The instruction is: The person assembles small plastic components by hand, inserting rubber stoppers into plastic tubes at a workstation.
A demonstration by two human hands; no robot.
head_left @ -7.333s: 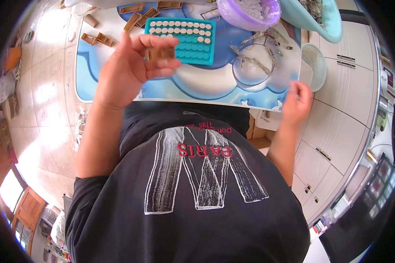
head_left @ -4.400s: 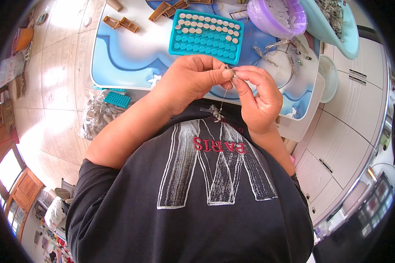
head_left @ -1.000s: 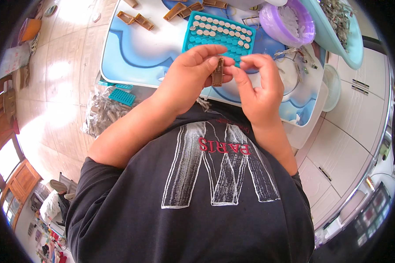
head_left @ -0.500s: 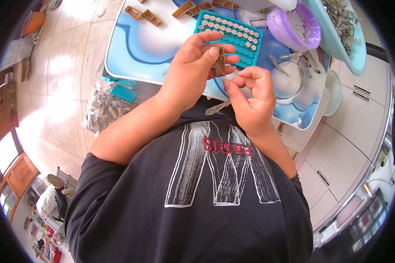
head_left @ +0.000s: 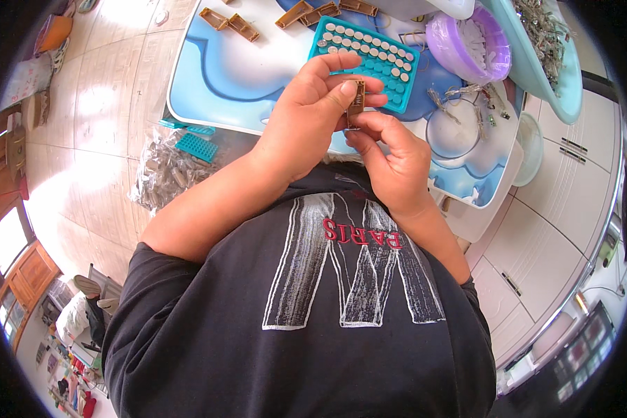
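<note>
My left hand (head_left: 306, 115) holds a small brown plastic case (head_left: 357, 97) upright between thumb and fingers, its hollow side showing. My right hand (head_left: 397, 157) is closed in a pinch right at the lower end of that case. Something thin and shiny shows at its fingertips, too small to make out. Part of a clear wire bundle (head_left: 343, 160) shows below my hands, against the black shirt. Just beyond my fingers lies a teal tray (head_left: 397, 99) of round cups, many of them holding silvery discs (head_left: 375, 52).
More brown cases (head_left: 243, 28) lie at the table's far side. A purple basin (head_left: 439, 42) with white pieces and a light-blue basin (head_left: 570, 90) heaped with wire strings stand far right. Loose wires (head_left: 460, 94) lie nearby. A clear bag (head_left: 164, 171) of parts sits at left.
My right hand has moved up and left, bringing its fingertips to the case's lower end. The case has shifted slightly right and turned a little in my left hand.
</note>
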